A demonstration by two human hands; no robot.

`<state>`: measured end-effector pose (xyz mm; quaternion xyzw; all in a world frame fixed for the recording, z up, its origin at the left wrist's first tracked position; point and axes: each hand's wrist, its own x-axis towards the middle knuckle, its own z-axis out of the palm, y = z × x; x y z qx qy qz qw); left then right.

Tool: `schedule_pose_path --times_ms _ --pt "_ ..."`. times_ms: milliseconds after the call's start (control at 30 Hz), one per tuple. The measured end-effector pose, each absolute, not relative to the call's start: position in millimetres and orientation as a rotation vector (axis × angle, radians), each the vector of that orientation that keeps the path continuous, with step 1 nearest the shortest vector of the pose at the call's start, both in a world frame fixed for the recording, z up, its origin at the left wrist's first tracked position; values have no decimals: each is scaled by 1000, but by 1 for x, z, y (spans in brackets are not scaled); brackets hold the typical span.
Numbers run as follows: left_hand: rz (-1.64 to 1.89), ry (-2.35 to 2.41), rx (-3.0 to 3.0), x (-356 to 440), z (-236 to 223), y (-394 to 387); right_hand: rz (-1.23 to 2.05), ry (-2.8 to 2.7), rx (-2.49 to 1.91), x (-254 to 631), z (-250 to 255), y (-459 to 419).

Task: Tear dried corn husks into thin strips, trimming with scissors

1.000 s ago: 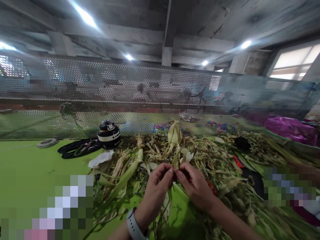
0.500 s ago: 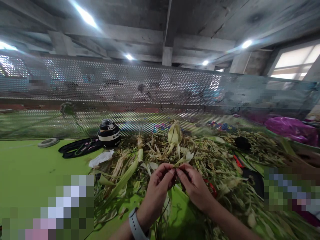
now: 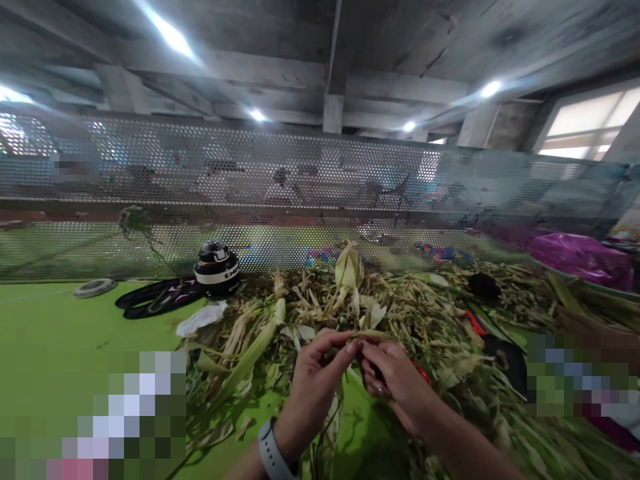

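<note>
My left hand [image 3: 320,367], with a pale watch band [image 3: 273,450] on the wrist, pinches a strip of corn husk [image 3: 367,334] near its left end. Curled fingers of my right hand [image 3: 393,377] grip the same strip, and the two hands' fingertips nearly meet. Part of the strip is hidden by the fingers. Just beyond the hands, a heap of dry corn husks [image 3: 310,300] spreads over the green table. A husk bundle shaped like a bulb [image 3: 349,270] stands upright on it. Red handles [image 3: 423,372] show beside my right hand.
A perforated metal screen [image 3: 290,193] closes off the far side. Before it stand a black jar [image 3: 217,273], a black cord-like bundle [image 3: 160,297], a tape roll [image 3: 95,287] and white tissue [image 3: 201,319]. At right lie a red-handled cutter [image 3: 477,322] and a purple bag [image 3: 580,257].
The husk strip now lies more level across my fingers, pointing right. My right hand has turned, with its fingers curled further under; my left fingers are stretched more along the strip.
</note>
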<state>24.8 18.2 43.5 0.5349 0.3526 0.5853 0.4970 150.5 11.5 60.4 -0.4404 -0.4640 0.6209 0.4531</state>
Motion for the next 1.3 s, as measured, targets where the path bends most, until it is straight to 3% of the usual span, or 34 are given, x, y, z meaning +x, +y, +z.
schedule_pose_path --times_ms 167,467,767,1300 --pt "1344 884 1231 22 52 15 1414 -1398 -1112 160 68 12" --pt "998 816 1154 20 53 21 749 -1891 -1196 169 65 22" --pt "830 907 1160 6 68 25 519 -2022 -1260 167 57 24" --pt "867 1044 1237 8 58 27 200 -2088 -1269 160 47 20"
